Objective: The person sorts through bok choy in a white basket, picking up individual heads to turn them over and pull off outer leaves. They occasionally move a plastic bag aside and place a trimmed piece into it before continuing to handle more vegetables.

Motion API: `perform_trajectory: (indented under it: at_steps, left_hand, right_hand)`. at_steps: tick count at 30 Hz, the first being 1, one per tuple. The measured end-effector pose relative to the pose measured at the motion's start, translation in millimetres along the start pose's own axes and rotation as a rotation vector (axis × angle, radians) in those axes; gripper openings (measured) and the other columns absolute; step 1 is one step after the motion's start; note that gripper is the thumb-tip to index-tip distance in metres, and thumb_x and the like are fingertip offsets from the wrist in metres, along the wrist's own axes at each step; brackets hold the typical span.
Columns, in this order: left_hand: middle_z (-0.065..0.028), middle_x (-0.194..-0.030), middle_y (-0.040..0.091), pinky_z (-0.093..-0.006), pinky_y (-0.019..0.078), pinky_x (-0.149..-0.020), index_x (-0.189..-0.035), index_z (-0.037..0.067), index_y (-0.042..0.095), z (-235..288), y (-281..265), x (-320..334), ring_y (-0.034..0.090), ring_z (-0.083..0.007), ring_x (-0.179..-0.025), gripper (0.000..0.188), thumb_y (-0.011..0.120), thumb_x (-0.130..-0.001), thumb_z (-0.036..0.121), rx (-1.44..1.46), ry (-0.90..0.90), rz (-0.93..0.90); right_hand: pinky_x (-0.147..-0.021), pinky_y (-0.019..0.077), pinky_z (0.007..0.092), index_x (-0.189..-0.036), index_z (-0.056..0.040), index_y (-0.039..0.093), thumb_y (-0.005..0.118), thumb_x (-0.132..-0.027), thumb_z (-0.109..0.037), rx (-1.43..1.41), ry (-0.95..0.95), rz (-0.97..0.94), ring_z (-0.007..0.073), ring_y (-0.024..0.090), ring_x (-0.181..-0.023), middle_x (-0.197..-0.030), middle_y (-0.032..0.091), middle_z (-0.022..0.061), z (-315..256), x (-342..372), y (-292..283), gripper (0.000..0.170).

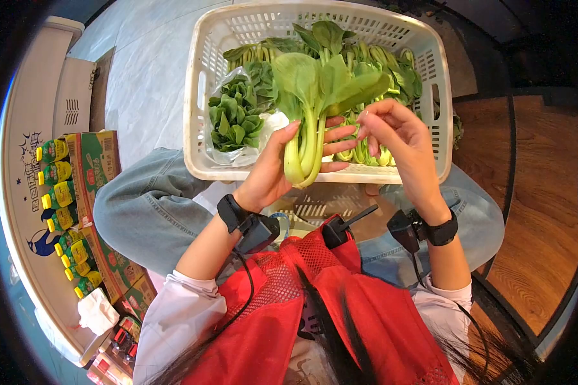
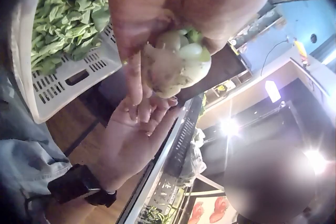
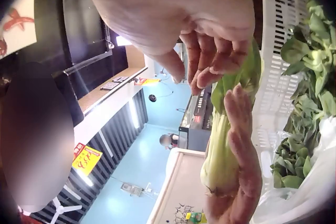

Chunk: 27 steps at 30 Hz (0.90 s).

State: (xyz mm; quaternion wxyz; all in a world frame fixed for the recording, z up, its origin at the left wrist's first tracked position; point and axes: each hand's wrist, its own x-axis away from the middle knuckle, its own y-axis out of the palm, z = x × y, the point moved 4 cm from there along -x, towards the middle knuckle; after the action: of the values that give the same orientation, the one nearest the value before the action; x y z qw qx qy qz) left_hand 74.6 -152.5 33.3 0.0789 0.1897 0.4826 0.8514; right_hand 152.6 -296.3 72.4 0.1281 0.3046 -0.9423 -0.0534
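A bok choy lies across my left hand, leaves pointing away and pale base toward me. The thumb is against one side of the stalks, and the fingers extend behind them. In the left wrist view the cut base of the bok choy faces the camera, with some dark specks on it. My right hand is just right of the leaves, fingers loosely bent. The right wrist view shows a gap between its thumb and fingers, nothing held there, with the left hand's fingers below.
A white slotted plastic basket sits before my crossed legs, with more greens inside. At its left, a clear plastic bag holds small leafy greens. Yellow-capped green bottles and cartons line the left side.
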Motion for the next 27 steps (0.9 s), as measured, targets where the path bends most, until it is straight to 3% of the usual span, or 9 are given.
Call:
perform_trajectory:
  at_steps: [5, 10, 13, 16, 19, 23, 27]
  left_hand:
    - [-0.0181, -0.142, 0.035, -0.0420, 0.0348, -0.105, -0.140, 0.001, 0.027, -2, -4, 0, 0.039, -0.0291, -0.129, 0.065, 0.028, -0.093, 0.046, -0.058, 0.025, 0.020]
    - [-0.0135, -0.142, 0.037, -0.0404, 0.0342, -0.105, -0.140, 0.003, 0.031, -2, -5, 3, 0.040, -0.0261, -0.127, 0.068, 0.030, -0.091, 0.051, -0.215, 0.062, 0.048]
    - [-0.0135, -0.138, 0.042, -0.0374, 0.0370, -0.102, -0.138, 0.002, 0.033, -10, -28, 9, 0.045, -0.0235, -0.124, 0.069, 0.029, -0.091, 0.053, -0.296, -0.031, 0.152]
    - [-0.0088, -0.115, 0.058, -0.0294, 0.0467, -0.083, -0.130, 0.003, 0.043, -17, -35, 14, 0.057, -0.0143, -0.099, 0.058, 0.026, -0.096, 0.046, -0.364, -0.093, 0.222]
    - [-0.0087, -0.110, 0.060, -0.0287, 0.0463, -0.081, -0.127, 0.003, 0.047, -17, -27, 14, 0.057, -0.0135, -0.096, 0.055, 0.025, -0.097, 0.043, -0.493, -0.109, 0.154]
    - [-0.0099, -0.111, 0.059, -0.0303, 0.0449, -0.088, -0.129, 0.001, 0.045, -19, -26, 12, 0.058, -0.0151, -0.098, 0.054, 0.023, -0.098, 0.039, -0.513, -0.133, 0.049]
    - [-0.0127, -0.121, 0.053, -0.0325, 0.0429, -0.095, -0.136, -0.001, 0.035, -17, -16, 9, 0.058, -0.0192, -0.105, 0.055, 0.023, -0.098, 0.038, -0.414, -0.075, 0.089]
  right_hand:
    - [-0.055, 0.0417, 0.0187, -0.093, -0.0016, 0.060, 0.060, -0.089, -0.017, 0.112, 0.166, -0.069, 0.0050, 0.052, -0.062, -0.081, 0.061, 0.0011, 15, 4, 8, 0.016]
    - [-0.053, 0.0438, 0.0195, -0.093, -0.0020, 0.060, 0.067, -0.084, -0.020, 0.102, 0.179, -0.161, 0.0052, 0.054, -0.060, -0.081, 0.061, 0.0014, 19, 12, 30, 0.021]
    - [-0.053, 0.0434, 0.0197, -0.096, -0.0027, 0.059, 0.069, -0.082, -0.020, 0.161, 0.161, -0.168, 0.0049, 0.054, -0.060, -0.081, 0.060, 0.0011, 20, 14, 34, 0.025]
    - [-0.051, 0.0427, 0.0197, -0.100, -0.0020, 0.057, 0.071, -0.080, -0.020, 0.069, 0.172, -0.121, 0.0046, 0.053, -0.060, -0.080, 0.059, 0.0004, 21, 13, 34, 0.030]
    - [-0.051, 0.0424, 0.0196, -0.101, -0.0005, 0.056, 0.070, -0.082, -0.020, 0.033, 0.148, -0.059, 0.0050, 0.053, -0.060, -0.078, 0.059, 0.0008, 19, 12, 30, 0.030]
    - [-0.051, 0.0428, 0.0205, -0.097, 0.0008, 0.057, 0.063, -0.087, -0.020, -0.098, 0.171, 0.000, 0.0067, 0.054, -0.060, -0.073, 0.059, 0.0023, 22, 12, 23, 0.023]
    - [-0.052, 0.0445, 0.0240, -0.094, 0.0020, 0.058, 0.056, -0.092, -0.025, -0.152, 0.135, 0.007, 0.0112, 0.056, -0.060, -0.071, 0.060, 0.0052, 21, 10, 12, 0.027]
